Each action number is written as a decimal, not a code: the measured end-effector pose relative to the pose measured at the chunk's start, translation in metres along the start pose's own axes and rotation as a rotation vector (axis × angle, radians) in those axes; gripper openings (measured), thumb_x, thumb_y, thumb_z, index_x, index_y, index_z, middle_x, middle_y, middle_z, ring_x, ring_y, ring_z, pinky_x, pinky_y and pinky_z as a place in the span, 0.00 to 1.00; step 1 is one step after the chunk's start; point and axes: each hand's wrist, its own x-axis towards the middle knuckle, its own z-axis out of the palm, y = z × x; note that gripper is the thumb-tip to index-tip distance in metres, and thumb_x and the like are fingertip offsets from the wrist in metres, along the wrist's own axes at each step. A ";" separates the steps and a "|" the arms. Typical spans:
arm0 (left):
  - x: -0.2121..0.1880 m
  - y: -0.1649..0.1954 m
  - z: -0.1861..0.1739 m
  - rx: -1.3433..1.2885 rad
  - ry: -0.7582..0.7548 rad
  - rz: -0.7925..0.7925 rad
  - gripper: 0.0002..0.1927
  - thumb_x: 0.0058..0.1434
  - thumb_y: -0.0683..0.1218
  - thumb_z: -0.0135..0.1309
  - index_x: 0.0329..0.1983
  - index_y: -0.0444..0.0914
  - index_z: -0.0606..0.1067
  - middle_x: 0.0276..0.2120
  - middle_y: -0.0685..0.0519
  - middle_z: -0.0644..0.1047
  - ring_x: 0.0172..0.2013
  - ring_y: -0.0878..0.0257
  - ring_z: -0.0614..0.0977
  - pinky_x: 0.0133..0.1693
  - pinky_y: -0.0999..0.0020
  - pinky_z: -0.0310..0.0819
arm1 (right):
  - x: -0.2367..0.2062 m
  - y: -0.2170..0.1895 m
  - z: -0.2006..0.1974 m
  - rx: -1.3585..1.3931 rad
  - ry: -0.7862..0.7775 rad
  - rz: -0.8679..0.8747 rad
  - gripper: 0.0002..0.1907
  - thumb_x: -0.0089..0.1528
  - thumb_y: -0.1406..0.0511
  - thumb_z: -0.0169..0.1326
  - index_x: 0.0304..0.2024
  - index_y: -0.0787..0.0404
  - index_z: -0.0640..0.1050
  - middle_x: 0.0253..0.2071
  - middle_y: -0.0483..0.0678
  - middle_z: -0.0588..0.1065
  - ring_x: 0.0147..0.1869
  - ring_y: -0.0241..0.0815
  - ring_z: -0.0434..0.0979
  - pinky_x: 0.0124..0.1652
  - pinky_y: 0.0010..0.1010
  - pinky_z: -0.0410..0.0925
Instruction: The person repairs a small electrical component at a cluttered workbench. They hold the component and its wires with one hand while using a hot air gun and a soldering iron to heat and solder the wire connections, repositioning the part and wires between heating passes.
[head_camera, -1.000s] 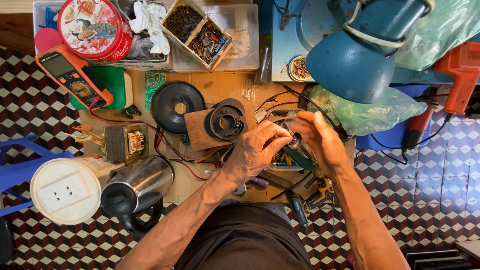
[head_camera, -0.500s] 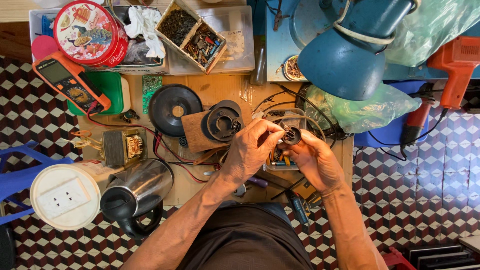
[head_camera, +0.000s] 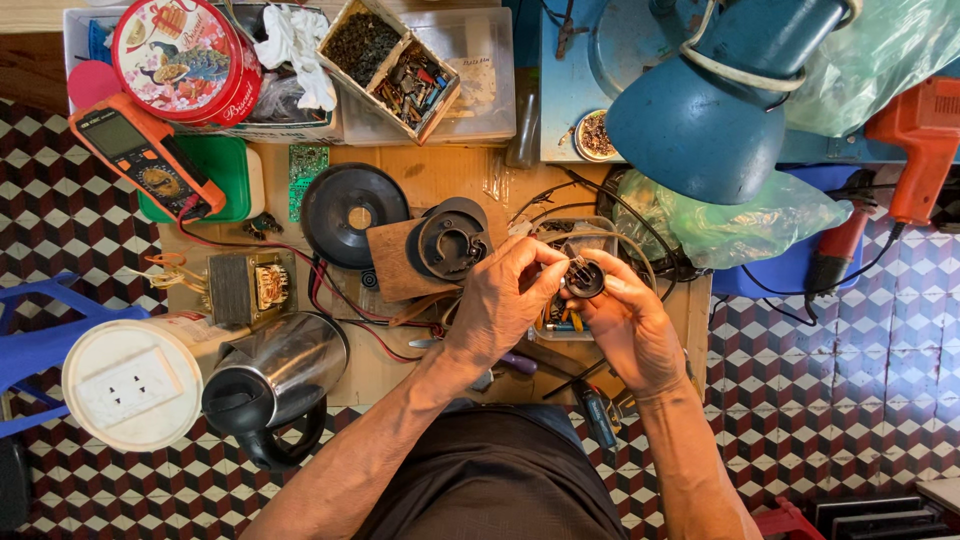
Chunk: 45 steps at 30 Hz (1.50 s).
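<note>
A cardboard box (head_camera: 390, 60) holds dark bits and small colored parts. A little clear tray (head_camera: 560, 320) sits mostly hidden under the hands. Above it, over the table (head_camera: 440, 175), the left hand (head_camera: 500, 300) and right hand (head_camera: 625, 320) both pinch a small round black part (head_camera: 583, 278), grip tight.

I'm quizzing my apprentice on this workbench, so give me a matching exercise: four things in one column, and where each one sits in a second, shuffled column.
Things:
1. small dark round part
2. orange multimeter
3. steel kettle
4. blue lamp shade

Places:
A. upper left, partly on a green box
B. lower left, beside a white round socket unit
C. upper right, above a green plastic bag
D. pinched between the left hand and right hand

Pairs: 1-D, 2-A, 3-B, 4-C
</note>
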 end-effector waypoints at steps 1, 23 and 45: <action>0.000 0.000 0.000 0.000 -0.006 -0.010 0.05 0.67 0.43 0.58 0.40 0.36 0.77 0.33 0.53 0.78 0.30 0.67 0.81 0.31 0.73 0.77 | -0.001 0.000 0.001 -0.016 0.016 -0.005 0.23 0.67 0.65 0.50 0.62 0.70 0.70 0.54 0.55 0.74 0.56 0.44 0.75 0.61 0.36 0.67; -0.003 -0.003 0.000 0.055 0.016 0.043 0.03 0.66 0.42 0.59 0.40 0.37 0.77 0.34 0.53 0.78 0.34 0.64 0.83 0.34 0.71 0.79 | -0.006 0.002 0.003 -0.182 0.056 -0.057 0.21 0.66 0.67 0.53 0.61 0.70 0.72 0.58 0.53 0.73 0.61 0.42 0.73 0.63 0.37 0.67; -0.002 -0.002 -0.001 0.074 0.017 0.078 0.03 0.65 0.41 0.59 0.38 0.37 0.76 0.34 0.53 0.78 0.34 0.64 0.83 0.34 0.71 0.80 | -0.005 0.005 -0.001 -0.176 0.056 -0.056 0.23 0.64 0.68 0.57 0.61 0.69 0.72 0.55 0.54 0.75 0.59 0.44 0.75 0.62 0.39 0.68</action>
